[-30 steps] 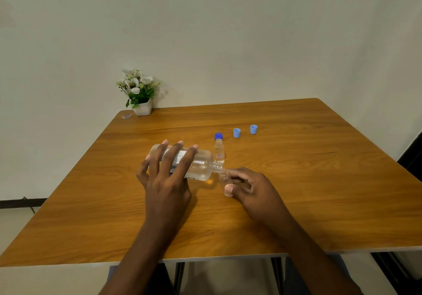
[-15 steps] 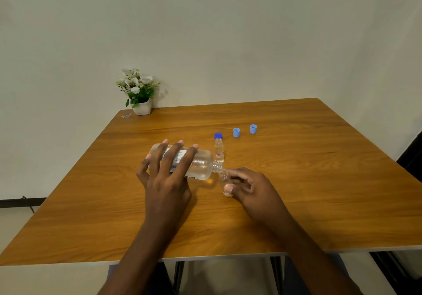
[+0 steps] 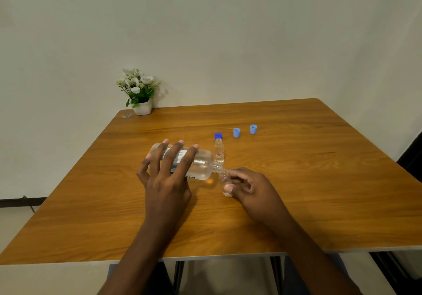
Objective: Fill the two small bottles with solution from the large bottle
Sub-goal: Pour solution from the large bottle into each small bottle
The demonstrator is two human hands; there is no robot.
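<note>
The left hand [image 3: 166, 180] grips the large bottle [image 3: 201, 164], tipped on its side above the counter [image 3: 319, 180], its mouth at the neck of an open small bottle [image 3: 225, 180] that the right hand [image 3: 251, 187] pinches upright. A capped small bottle [image 3: 219, 149] stands just behind; two loose blue caps [image 3: 236, 132] lie farther back
</note>
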